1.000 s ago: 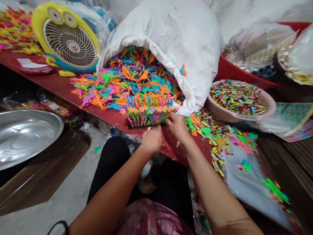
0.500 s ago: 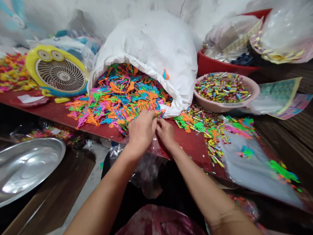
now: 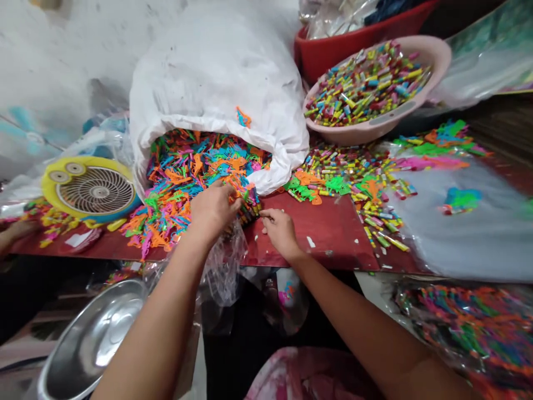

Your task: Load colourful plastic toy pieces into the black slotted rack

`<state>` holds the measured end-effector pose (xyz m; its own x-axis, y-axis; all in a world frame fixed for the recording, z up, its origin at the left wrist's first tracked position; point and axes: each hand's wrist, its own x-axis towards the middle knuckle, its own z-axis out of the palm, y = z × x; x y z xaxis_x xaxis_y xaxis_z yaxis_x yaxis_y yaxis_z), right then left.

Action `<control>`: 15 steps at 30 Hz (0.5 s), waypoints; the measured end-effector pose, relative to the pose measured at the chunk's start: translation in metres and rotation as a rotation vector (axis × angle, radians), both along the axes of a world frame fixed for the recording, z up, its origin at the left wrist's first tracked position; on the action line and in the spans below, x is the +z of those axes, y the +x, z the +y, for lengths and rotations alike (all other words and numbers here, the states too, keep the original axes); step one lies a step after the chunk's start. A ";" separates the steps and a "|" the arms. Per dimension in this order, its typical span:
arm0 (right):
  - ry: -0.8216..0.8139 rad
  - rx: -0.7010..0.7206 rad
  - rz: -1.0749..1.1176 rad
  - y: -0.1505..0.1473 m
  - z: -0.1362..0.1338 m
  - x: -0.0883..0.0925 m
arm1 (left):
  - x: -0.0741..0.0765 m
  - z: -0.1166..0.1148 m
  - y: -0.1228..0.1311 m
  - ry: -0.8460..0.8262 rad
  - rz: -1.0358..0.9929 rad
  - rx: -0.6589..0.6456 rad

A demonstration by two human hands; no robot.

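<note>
A large white woven sack [image 3: 208, 72] lies on its side, spilling a heap of bright plastic toy pieces [image 3: 179, 189] in orange, green, blue and pink. My left hand [image 3: 212, 211] grips a tight bundle of coloured plastic sticks [image 3: 251, 211] at the heap's front edge. Part of the bundle is hidden by my fingers. My right hand [image 3: 280, 231] rests just to the right of the bundle, its fingers reaching toward it and holding nothing I can see. A crumpled clear plastic bag [image 3: 222, 266] hangs from the table edge below my left hand.
Loose coloured tubes [image 3: 345, 189] cover the red table [image 3: 320, 233] right of the sack, near a pink basin of tubes [image 3: 366, 83] and a red basin [image 3: 333, 44]. A yellow fan [image 3: 94, 191] stands left, a steel tray [image 3: 95, 339] sits below, and another person's hand [image 3: 16, 230] shows far left.
My view has swung down and left. My left hand has moved left onto the bundle, and my right hand has separated from it, moving slightly right.
</note>
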<state>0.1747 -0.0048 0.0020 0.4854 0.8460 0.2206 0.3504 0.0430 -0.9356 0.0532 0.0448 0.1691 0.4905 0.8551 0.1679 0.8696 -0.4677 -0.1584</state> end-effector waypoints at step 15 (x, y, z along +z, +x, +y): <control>-0.138 0.098 -0.325 -0.005 -0.005 0.015 | -0.005 0.017 0.003 0.005 0.037 -0.083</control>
